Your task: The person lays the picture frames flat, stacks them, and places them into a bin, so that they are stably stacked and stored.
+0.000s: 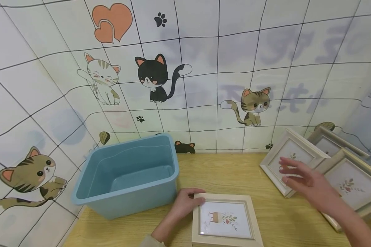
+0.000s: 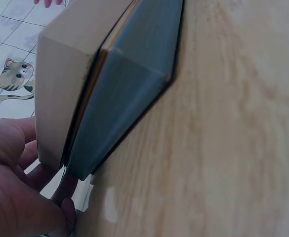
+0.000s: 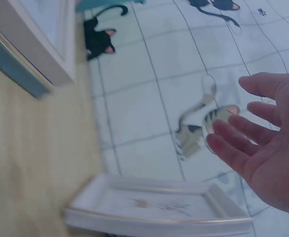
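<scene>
A cream picture frame (image 1: pixel 224 219) with a printed plant picture lies face up near the table's front. My left hand (image 1: pixel 185 204) grips its left side near the far corner, thumb on top. In the left wrist view, a blue-grey layer (image 2: pixel 129 94) lies under the cream frame (image 2: pixel 67 74); whether it is a second frame, I cannot tell. My right hand (image 1: pixel 312 185) hovers with fingers spread, holding nothing, in front of the frames at the right. Of these, one pale frame (image 1: pixel 272 175) leans by the wall and a gold-edged frame (image 1: pixel 357 171) stands nearer.
A blue plastic bin (image 1: pixel 136 197) stands left of the lying frame, close to the left hand. Behind the right-hand group leans another frame (image 1: pixel 343 140). A wall covering (image 1: pixel 201 85) with cartoon cats rises behind the wooden table (image 1: pixel 219 171).
</scene>
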`<state>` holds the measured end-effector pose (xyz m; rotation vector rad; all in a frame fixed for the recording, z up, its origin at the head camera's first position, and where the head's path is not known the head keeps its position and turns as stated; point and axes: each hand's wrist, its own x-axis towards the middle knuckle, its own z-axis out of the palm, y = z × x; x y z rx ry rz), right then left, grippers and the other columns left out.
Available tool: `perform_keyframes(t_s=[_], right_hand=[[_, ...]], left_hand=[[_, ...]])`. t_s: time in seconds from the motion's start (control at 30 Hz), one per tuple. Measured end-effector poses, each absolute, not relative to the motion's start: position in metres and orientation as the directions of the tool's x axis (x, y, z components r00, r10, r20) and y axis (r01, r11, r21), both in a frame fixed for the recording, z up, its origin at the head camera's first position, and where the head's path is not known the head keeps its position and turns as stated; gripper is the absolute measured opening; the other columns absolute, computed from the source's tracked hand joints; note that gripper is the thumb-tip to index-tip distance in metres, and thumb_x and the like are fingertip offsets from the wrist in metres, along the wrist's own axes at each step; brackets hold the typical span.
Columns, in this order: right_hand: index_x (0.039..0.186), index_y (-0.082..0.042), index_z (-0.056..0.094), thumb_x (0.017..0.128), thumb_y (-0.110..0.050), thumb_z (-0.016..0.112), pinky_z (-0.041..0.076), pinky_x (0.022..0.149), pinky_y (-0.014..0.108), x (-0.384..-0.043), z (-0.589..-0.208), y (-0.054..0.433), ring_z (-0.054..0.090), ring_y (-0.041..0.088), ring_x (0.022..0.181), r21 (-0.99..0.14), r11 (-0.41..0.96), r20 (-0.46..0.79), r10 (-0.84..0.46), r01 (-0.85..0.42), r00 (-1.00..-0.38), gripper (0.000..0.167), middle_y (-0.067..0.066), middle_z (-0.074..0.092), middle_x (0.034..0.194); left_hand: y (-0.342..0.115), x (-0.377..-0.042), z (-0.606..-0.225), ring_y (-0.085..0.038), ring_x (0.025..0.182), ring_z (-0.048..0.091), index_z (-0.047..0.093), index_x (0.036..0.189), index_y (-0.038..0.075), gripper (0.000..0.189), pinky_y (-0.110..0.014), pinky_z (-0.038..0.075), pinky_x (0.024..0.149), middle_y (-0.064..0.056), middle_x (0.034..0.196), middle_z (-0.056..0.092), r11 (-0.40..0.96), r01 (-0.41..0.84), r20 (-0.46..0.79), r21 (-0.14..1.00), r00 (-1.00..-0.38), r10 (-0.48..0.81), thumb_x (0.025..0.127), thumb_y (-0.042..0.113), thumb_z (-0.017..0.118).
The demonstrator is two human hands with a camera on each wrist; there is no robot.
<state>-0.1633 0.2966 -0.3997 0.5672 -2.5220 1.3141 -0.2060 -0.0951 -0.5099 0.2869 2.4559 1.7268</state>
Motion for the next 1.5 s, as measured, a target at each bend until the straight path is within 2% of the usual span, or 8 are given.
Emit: perform_keyframes(t_s=[0.2,0.27,0.43,0.5,0.6,0.97,1.3,1.5], right_hand=[[0.156,-0.011,0.043,0.102,-0.009,0.065,0.043,0.08,0.003,-0.197,-0.368,0.333,0.048,-0.021,0.107,-0.679,0.625,0.44,-0.074,-0.385,-0.895,0.059,-0.023,0.055,0.13],[0.157,-0.008,0.041,0.103,-0.013,0.063,0.038,0.078,0.0,-0.209,-0.363,0.341,0.057,-0.003,0.119,-0.646,0.683,0.438,-0.035,-0.341,-0.898,0.059,-0.004,0.058,0.137],[0.157,0.001,0.034,0.106,-0.019,0.059,0.05,0.094,0.052,-0.237,-0.361,0.359,0.044,0.065,0.12,-0.564,0.789,0.388,-0.007,-0.243,-0.922,0.06,0.042,0.041,0.144],[0.157,0.003,0.031,0.106,-0.019,0.058,0.04,0.086,0.073,-0.245,-0.365,0.365,0.043,0.067,0.119,-0.541,0.811,0.362,-0.014,-0.222,-0.932,0.062,0.044,0.038,0.143],[0.158,0.002,0.027,0.106,-0.022,0.057,0.04,0.083,0.075,-0.251,-0.373,0.373,0.042,0.067,0.117,-0.51,0.837,0.319,-0.028,-0.196,-0.947,0.065,0.047,0.039,0.139],[0.149,0.003,0.044,0.106,-0.016,0.056,0.033,0.084,0.074,-0.255,-0.384,0.376,0.042,0.065,0.114,-0.416,0.892,0.303,-0.046,-0.176,-0.952,0.048,0.046,0.043,0.136],[0.147,0.002,0.049,0.104,-0.012,0.058,0.042,0.067,0.053,-0.24,-0.387,0.36,0.056,0.058,0.099,-0.452,0.871,0.393,0.001,-0.192,-0.92,0.046,0.043,0.05,0.134],[0.152,-0.003,0.046,0.107,-0.02,0.055,0.043,0.08,0.014,-0.226,-0.384,0.349,0.046,0.059,0.126,-0.593,0.786,0.391,0.091,-0.175,-0.916,0.049,0.034,0.048,0.145]], left_hand=[[-0.095,-0.208,-0.506,-0.016,0.087,0.06,0.08,0.108,0.007,0.024,-0.032,0.05,0.077,-0.003,0.099,0.074,0.333,0.088,0.011,0.939,-0.974,0.228,0.084,0.006,0.081],[-0.095,-0.208,-0.505,-0.016,0.087,0.059,0.08,0.107,0.007,0.024,-0.032,0.049,0.077,-0.003,0.099,0.074,0.335,0.086,0.01,0.938,-0.974,0.225,0.083,0.006,0.081],[-0.095,-0.208,-0.507,-0.014,0.085,0.058,0.08,0.107,0.007,0.023,-0.029,0.048,0.074,-0.001,0.097,0.073,0.33,0.077,-0.004,0.941,-0.972,0.236,0.084,0.006,0.081],[-0.095,-0.208,-0.508,-0.013,0.082,0.058,0.08,0.107,0.007,0.023,-0.027,0.048,0.072,0.0,0.095,0.073,0.327,0.073,-0.008,0.942,-0.971,0.24,0.084,0.007,0.081],[-0.093,-0.207,-0.508,-0.013,0.081,0.058,0.08,0.108,0.007,0.023,-0.027,0.048,0.07,-0.001,0.095,0.073,0.314,0.073,-0.006,0.947,-0.97,0.242,0.084,0.007,0.081],[-0.095,-0.206,-0.508,-0.014,0.085,0.06,0.08,0.108,0.007,0.024,-0.028,0.05,0.073,-0.003,0.1,0.074,0.285,0.075,0.004,0.956,-0.97,0.241,0.084,0.005,0.081],[-0.094,-0.205,-0.506,-0.012,0.085,0.059,0.079,0.108,0.007,0.022,-0.026,0.049,0.073,0.0,0.099,0.073,0.343,0.135,0.042,0.929,-0.963,0.266,0.086,0.006,0.079],[-0.093,-0.21,-0.501,-0.015,0.1,0.061,0.077,0.113,0.008,0.023,-0.035,0.048,0.089,0.004,0.106,0.074,0.398,0.144,0.039,0.906,-0.965,0.26,0.09,0.015,0.077]])
